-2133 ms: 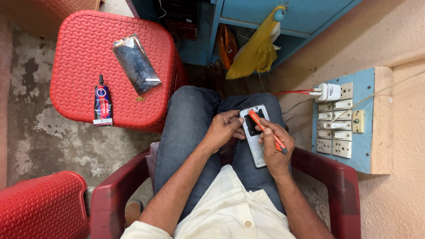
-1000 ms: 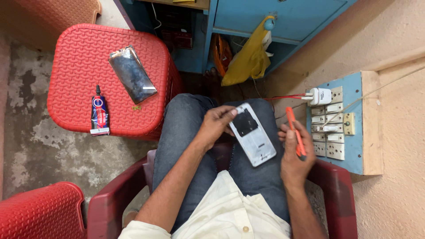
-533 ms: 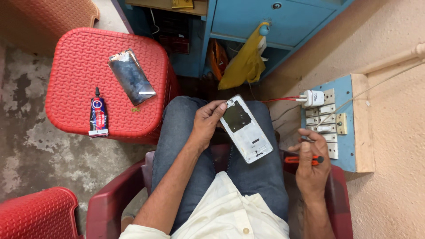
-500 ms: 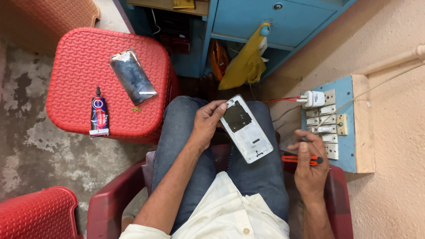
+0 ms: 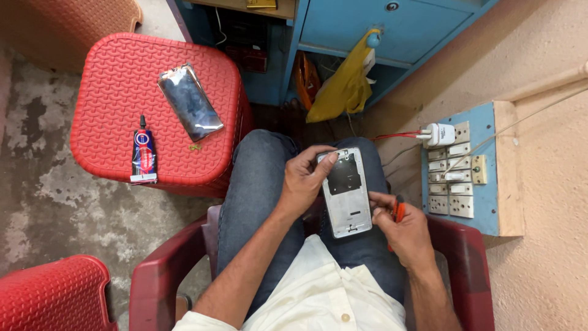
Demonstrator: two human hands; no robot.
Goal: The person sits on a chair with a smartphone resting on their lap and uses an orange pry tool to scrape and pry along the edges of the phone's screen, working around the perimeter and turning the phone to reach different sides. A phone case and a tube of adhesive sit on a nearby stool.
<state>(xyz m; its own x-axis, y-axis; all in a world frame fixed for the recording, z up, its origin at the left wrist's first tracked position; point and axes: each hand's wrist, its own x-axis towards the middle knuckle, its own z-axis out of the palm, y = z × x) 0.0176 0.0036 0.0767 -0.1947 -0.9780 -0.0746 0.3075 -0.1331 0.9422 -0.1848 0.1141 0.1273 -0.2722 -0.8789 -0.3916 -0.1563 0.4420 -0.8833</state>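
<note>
Holding the phone frame (image 5: 346, 191) over my lap, my left hand (image 5: 304, 182) grips its upper edge; my right hand (image 5: 405, 228) touches its side, fingers closed on an orange tool (image 5: 398, 212).

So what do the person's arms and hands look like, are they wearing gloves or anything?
No gloves. The left hand and right hand are bare, with no rings or watch that I can see. Both forearms are bare too. The only clothing near them is a cream shirt with buttons; its sleeves end out of view.
</note>
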